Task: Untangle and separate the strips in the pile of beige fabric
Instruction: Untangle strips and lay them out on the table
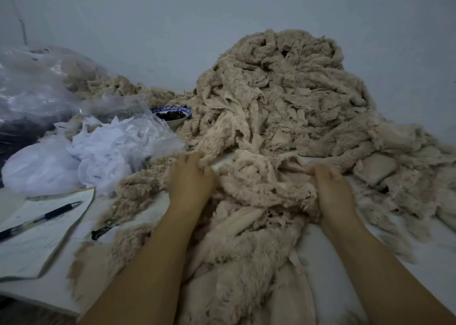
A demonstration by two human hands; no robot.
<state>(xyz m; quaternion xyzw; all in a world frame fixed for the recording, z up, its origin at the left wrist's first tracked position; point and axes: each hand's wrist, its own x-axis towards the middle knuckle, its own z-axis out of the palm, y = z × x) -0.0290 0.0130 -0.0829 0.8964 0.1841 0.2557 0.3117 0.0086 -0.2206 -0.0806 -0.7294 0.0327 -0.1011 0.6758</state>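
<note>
A tall heap of tangled beige fleecy fabric strips (pixel 283 90) rises against the wall at centre right and spills toward me across the white table (pixel 328 270). My left hand (pixel 190 176) grips a strip at the heap's near left edge, fingers curled into the fleece. My right hand (pixel 330 184) pinches another strip to the right of a bunched clump (pixel 256 179) that lies between both hands. Looser strips (pixel 237 263) trail down between my forearms toward the table's near edge.
Clear plastic bags (pixel 37 83) holding white scraps (pixel 103 147) and dark material sit at left. A blue-rimmed bowl (pixel 172 113) of dark bits stands behind them. A pen (pixel 42 218) lies on a sheet of paper (pixel 37 245) at front left. The wall stands close behind.
</note>
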